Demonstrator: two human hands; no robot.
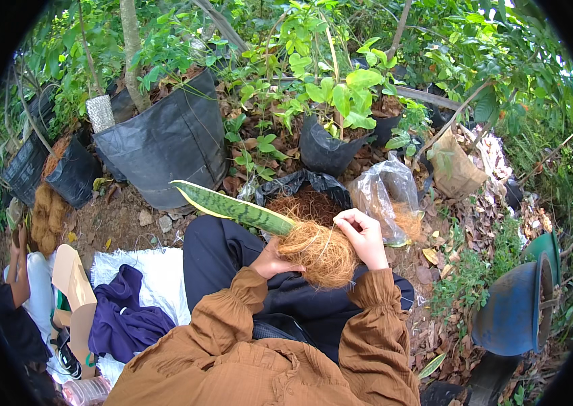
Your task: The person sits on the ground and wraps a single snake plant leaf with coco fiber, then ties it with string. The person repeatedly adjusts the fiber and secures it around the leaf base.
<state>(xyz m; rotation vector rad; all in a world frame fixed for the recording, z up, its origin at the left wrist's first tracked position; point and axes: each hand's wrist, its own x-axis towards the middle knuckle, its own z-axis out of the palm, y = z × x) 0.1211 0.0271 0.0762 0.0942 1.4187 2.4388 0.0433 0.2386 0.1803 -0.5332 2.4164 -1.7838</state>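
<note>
A ball of brown coconut fibre [319,254] lies over my lap, with a thin string around it. A variegated snake plant leaf [235,207] sticks out of its left end, pointing up and to the left. My left hand [275,260] grips the fibre ball from the left, near the leaf's base. Above the ball's right side, my right hand [363,238] pinches the thin string between thumb and forefinger. Just beyond the ball stands a black plastic bag [334,189] of darker fibre.
A clear plastic bag [388,195] holds loose fibre. Large black grow bags [164,142] stand ahead, a blue pot [512,309] at right. Purple cloth [126,314] and an opened cardboard box [81,325] lie left, beside another person's arm [21,274].
</note>
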